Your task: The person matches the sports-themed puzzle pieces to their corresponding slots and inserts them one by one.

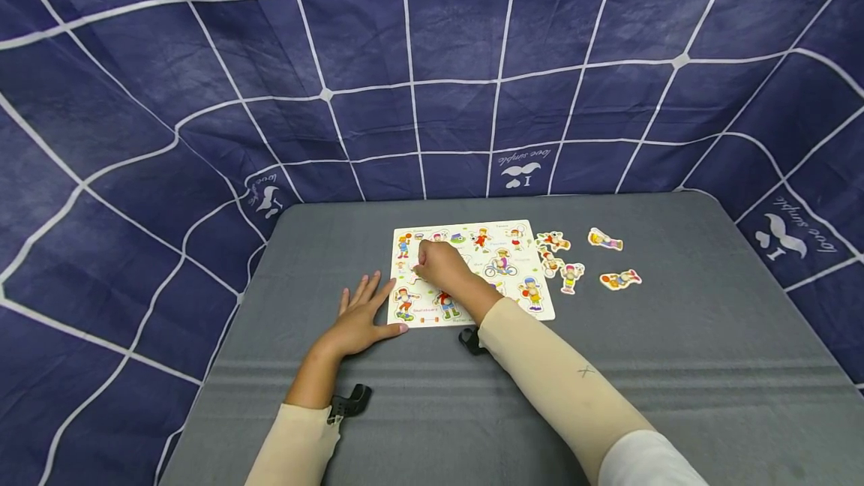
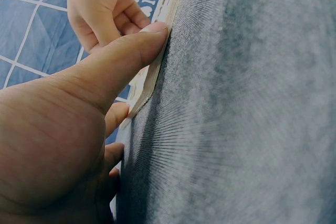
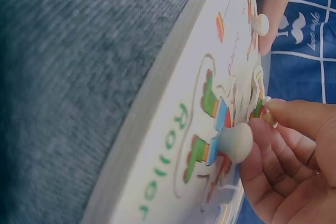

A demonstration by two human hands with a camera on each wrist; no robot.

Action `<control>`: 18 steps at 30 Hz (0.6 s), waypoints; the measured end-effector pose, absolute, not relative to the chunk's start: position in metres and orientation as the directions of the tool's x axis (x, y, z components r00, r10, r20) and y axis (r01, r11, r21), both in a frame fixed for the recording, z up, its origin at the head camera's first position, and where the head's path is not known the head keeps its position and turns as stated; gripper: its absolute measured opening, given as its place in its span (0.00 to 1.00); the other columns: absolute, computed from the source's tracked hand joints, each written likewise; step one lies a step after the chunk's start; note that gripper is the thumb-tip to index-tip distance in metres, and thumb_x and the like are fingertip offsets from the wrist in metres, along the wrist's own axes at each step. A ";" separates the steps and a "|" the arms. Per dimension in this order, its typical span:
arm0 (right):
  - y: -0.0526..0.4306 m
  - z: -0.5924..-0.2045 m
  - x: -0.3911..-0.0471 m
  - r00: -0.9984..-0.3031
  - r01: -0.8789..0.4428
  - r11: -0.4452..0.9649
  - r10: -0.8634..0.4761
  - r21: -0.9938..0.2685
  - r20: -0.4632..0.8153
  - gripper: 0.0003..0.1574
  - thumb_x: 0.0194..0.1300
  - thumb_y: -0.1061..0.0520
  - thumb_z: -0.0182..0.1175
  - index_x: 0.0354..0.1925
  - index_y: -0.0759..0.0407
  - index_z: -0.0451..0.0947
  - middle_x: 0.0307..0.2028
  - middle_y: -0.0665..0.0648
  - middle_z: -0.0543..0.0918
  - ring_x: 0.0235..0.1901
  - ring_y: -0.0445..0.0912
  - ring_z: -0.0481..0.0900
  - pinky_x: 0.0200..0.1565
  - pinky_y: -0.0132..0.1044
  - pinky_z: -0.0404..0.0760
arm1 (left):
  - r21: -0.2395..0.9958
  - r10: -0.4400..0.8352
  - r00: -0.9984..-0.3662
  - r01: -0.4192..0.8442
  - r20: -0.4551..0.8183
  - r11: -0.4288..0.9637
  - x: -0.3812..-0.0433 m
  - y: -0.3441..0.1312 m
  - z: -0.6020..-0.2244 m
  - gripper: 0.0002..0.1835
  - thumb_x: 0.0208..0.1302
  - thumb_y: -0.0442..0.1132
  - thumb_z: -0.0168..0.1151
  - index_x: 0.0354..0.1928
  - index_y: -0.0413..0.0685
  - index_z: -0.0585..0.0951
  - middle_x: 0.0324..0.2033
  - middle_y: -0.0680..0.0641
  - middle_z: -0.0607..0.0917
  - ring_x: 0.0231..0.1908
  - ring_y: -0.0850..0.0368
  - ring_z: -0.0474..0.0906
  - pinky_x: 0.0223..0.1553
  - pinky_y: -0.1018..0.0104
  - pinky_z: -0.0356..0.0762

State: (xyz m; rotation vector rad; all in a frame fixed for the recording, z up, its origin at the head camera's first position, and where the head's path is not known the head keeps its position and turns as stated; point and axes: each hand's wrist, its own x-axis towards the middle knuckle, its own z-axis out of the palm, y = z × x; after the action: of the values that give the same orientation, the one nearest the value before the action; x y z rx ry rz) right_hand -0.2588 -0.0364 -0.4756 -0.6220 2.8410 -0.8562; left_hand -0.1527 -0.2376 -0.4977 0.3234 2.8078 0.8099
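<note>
A white wooden knob puzzle board [image 1: 544, 313] with sports figures lies on the grey table. My right hand [image 1: 447, 268] is over its left half, pinching the small knob of a figure puzzle piece [image 3: 258, 90] between thumb and fingers. That piece stands tilted against the board surface; its picture is mostly hidden. Close by, the roller-skater piece [image 3: 214, 109] with its round wooden knob [image 3: 235, 142] sits in the board. My left hand [image 1: 358, 325] spreads its fingers at the board's near left corner, the thumb touching the front edge and fingertips by the left side.
Several loose figure pieces [image 1: 571, 277] lie right of the board, some touching its edge. Two more, a reclining figure [image 1: 605, 239] and one with a ball [image 1: 621, 280], lie farther right. A blue gridded cloth [image 1: 459, 118] hangs behind and beside the table [image 1: 675, 328].
</note>
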 end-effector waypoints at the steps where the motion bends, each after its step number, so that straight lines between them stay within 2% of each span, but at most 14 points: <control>1: -0.037 -0.476 -0.259 -0.910 -0.348 0.765 -0.415 -0.543 -0.001 0.12 0.65 0.55 0.67 0.29 0.54 0.74 0.25 0.52 0.79 0.26 0.45 0.74 0.31 0.34 0.71 | 0.542 0.264 -0.956 0.154 -0.130 0.826 -0.153 -0.238 -0.498 0.53 0.59 0.64 0.69 0.80 0.55 0.56 0.80 0.36 0.47 0.80 0.34 0.36 0.74 0.29 0.26; 7: -0.037 -0.474 -0.261 -0.901 -0.334 0.790 -0.427 -0.514 -0.072 0.08 0.65 0.59 0.65 0.32 0.54 0.75 0.28 0.53 0.81 0.30 0.46 0.75 0.34 0.34 0.72 | 0.525 0.259 -0.954 0.146 -0.149 0.838 -0.154 -0.238 -0.498 0.53 0.60 0.63 0.68 0.81 0.56 0.55 0.81 0.38 0.46 0.81 0.35 0.34 0.74 0.29 0.25; 18: -0.036 -0.479 -0.261 -0.901 -0.328 0.786 -0.427 -0.524 -0.078 0.06 0.66 0.57 0.64 0.33 0.54 0.77 0.30 0.54 0.83 0.31 0.46 0.77 0.37 0.35 0.74 | 0.515 0.251 -0.951 0.126 -0.182 0.848 -0.155 -0.238 -0.498 0.53 0.60 0.65 0.68 0.81 0.60 0.54 0.81 0.41 0.44 0.81 0.38 0.33 0.75 0.30 0.25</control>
State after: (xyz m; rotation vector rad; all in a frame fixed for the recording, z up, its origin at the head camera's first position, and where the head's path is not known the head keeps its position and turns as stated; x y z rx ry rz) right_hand -0.2611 -0.0359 -0.4794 -0.5948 2.7843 -0.7648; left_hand -0.1551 -0.2382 -0.4978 0.2883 2.7830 0.7512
